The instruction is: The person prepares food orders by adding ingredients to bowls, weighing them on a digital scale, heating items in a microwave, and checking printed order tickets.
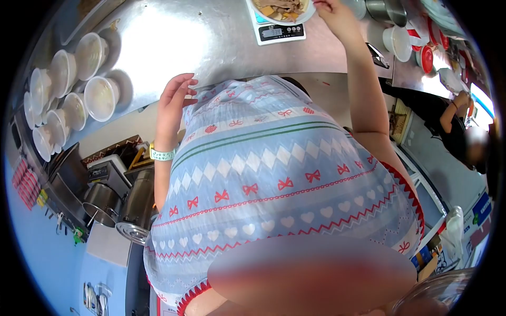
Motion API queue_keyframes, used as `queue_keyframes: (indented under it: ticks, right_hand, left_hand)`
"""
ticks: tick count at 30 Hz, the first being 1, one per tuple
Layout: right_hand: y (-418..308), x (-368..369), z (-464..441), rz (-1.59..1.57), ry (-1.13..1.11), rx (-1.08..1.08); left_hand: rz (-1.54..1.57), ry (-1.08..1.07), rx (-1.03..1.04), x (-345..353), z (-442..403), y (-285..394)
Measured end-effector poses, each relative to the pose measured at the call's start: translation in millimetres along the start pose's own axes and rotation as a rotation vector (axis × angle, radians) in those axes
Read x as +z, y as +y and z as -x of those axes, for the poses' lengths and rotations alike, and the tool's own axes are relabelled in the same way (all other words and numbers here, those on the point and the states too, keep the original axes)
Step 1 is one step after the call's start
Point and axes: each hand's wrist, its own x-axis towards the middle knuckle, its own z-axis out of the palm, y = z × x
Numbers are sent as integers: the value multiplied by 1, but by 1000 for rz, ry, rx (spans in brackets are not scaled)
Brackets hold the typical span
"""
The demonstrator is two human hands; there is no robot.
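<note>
A white plastic bowl [292, 22] holding sliced meat and yellow-orange chunks rests on a white digital scale [282, 39] with a lit display, at the top edge of the head view. At the bowl's right rim is my right hand [337, 17], its fingers bent together against the rim and partly cut off by the frame. My left hand [176, 95] is by the front edge of the steel counter [221, 45], beside my patterned apron [263, 152]. Its fingers are loosely curved and apart, with nothing in them.
Several white bowls [100, 98] stand at the counter's left end. To the right are a metal container [387, 11], a white tub [397, 43] and red lids [425, 59]. Steel pots [101, 203] sit lower left. Another person [450, 124] in dark clothing works at far right.
</note>
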Motion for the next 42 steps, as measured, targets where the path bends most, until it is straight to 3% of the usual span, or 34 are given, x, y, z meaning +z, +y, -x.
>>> queue_keyframes:
  ticks: [4, 6, 7, 9, 13, 15, 16, 18, 21, 22, 23, 25, 27, 29, 33, 35, 37, 39, 42]
  right_hand:
    - [-16, 13, 1, 230, -142, -12]
    - [-20, 20, 1, 660, -265, -9]
    - [-20, 27, 2, 661, -264, -12]
    - [-11, 44, 3, 548, -239, -251]
    - [-13, 45, 4, 323, -178, -189]
    - [-28, 38, 10, 35, 92, -71]
    - [-32, 40, 11, 35, 93, -73]
    - [-39, 43, 13, 385, 96, -493]
    - [-19, 52, 13, 212, 139, -509]
    - [-12, 58, 6, 140, 396, -524]
    - [-1, 57, 6, 139, 392, -536]
    - [-3, 48, 22, 246, -11, -535]
    - [11, 43, 22, 126, -27, -479]
    - [27, 36, 20, -181, 163, -279]
    - [-21, 36, 20, -104, 442, -377]
    - [-9, 49, 10, 37, 77, -364]
    - [-18, 53, 8, -22, 103, -409]
    - [-17, 58, 13, 564, 139, -488]
    - [6, 64, 18, 491, 90, -428]
  left_hand:
    - [1, 8, 0, -1, 1, -1]
    - [-2, 11, 2, -2, 3, 1]
    - [-8, 13, 1, -3, 4, 1]
    - [0, 9, 3, -7, 5, 0]
    - [-29, 14, -5, -7, 9, 4]
    - [-12, 15, -5, -8, 8, 2]
    - [4, 13, -9, -9, 8, 1]
    - [11, -4, -11, -7, 6, 2]
    - [10, -27, 17, -3, 3, -1]
    - [-1, -36, 36, 0, 2, -4]
    - [6, -27, 42, 6, -5, -8]
    - [-62, -53, 60, 21, -28, -14]
    - [-73, -96, 126, 45, -61, -20]
    - [-75, -114, 158, 71, -98, -22]
    - [21, -57, 273, 125, -156, -7]
    - [91, -111, 221, 139, -185, -5]
    - [175, -152, 177, 148, -193, -4]
    - [160, -129, 160, 154, -197, -8]
    - [306, -108, 144, 157, -199, -17]
